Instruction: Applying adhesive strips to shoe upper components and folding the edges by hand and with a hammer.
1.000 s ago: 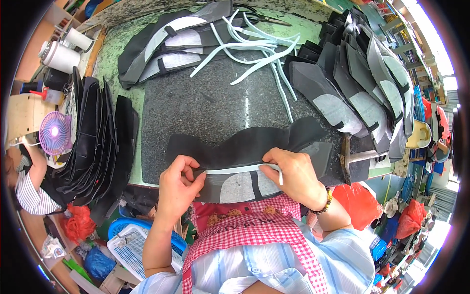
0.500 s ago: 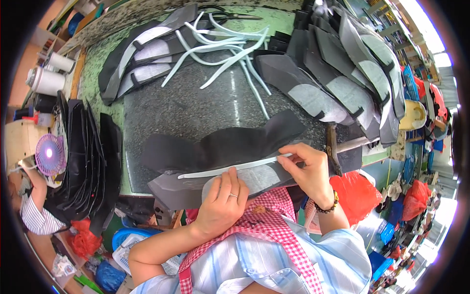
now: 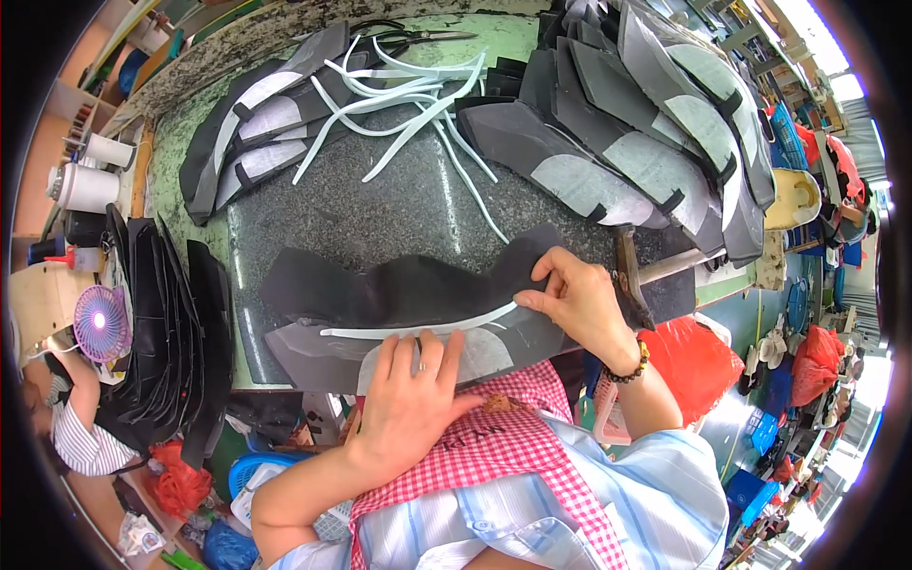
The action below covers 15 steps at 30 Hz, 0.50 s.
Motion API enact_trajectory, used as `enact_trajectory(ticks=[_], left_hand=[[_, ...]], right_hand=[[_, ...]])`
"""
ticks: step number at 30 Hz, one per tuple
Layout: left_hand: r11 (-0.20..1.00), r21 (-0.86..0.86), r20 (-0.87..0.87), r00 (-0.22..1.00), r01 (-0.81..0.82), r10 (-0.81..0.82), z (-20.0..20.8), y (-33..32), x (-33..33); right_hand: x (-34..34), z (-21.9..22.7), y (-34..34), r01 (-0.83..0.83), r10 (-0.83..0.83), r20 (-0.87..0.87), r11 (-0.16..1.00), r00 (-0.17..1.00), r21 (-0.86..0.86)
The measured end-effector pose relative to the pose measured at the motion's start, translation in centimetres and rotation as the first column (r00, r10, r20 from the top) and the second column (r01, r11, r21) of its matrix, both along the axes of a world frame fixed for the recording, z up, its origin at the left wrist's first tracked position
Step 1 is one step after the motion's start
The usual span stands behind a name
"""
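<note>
A dark grey shaped panel [image 3: 294, 350] with a pale patch and a folded-up black flap [image 3: 408, 285] lies at the near edge of the work surface. Along the fold runs a narrow white strip [image 3: 380, 332], gently curved. My left hand [image 3: 408, 404] rests flat with fingers stretched over the panel, fingertips just below the strip's middle. My right hand [image 3: 579, 304] has thumb and forefinger bent at the strip's right end, beside the flap. The exact grip there is partly hidden by the fingers.
Loose white strips [image 3: 418, 104] lie beyond the panel near scissors [image 3: 427, 36]. Stacked grey panels stand at the right [image 3: 646, 171] and left [image 3: 271, 119]. A hammer [image 3: 632, 275] lies right of my right hand. Black pieces [image 3: 166, 323] hang at the left, near a purple fan [image 3: 100, 323].
My left hand has flattened, its fingers spreading out on the panel. The strip's right part now curves upward along the fold, with my right hand moved slightly left and up at its end.
</note>
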<state>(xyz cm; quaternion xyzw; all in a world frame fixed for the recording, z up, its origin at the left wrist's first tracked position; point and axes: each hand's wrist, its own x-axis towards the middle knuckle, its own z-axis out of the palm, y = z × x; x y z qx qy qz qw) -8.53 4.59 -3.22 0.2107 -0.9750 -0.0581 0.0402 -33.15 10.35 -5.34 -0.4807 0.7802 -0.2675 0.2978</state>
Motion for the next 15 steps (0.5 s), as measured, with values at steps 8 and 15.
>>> enact_trajectory(ticks=[8, 15], left_hand=[[0.966, 0.217, -0.258, 0.946, -0.144, 0.199, -0.9, -3.0, -4.5], [0.986, 0.161, -0.33, 0.939, -0.045, 0.097, -2.6, 0.1, -2.4]], right_hand=[[2.6, -1.1, 3.5, -0.265, 0.248, -0.095, 0.865, 0.964, -0.425], [4.8, -1.8, 2.8, -0.3, 0.168, -0.351, 0.88, 0.921, -0.367]])
